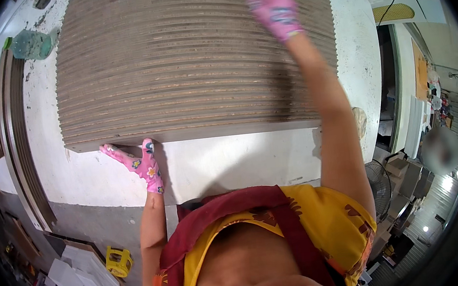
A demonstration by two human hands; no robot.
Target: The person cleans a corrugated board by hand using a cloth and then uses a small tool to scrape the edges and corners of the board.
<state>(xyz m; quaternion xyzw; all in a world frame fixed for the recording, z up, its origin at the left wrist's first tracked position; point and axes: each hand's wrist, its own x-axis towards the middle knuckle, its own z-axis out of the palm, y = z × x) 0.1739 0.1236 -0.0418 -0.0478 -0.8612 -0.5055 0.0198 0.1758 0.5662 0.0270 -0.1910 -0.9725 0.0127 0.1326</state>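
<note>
A broad row of grey-brown strips, packed side by side with worn, lighter ridges, lies across a white work table. My left hand, in a pink flowered glove, rests at the near edge of the strips, left of the middle. Its thumb and fingers are spread against that edge, holding nothing. My right arm reaches over the strips. At their far right, my right hand, also in a pink glove, is over the surface. Motion blurs its fingers, so I cannot make out their shape or whether they touch the strips.
A clear greenish plastic bottle lies at the table's far left. Long brown strips stand along the left side. On the floor are a yellow plastic object and white sheets. A fan stands at right.
</note>
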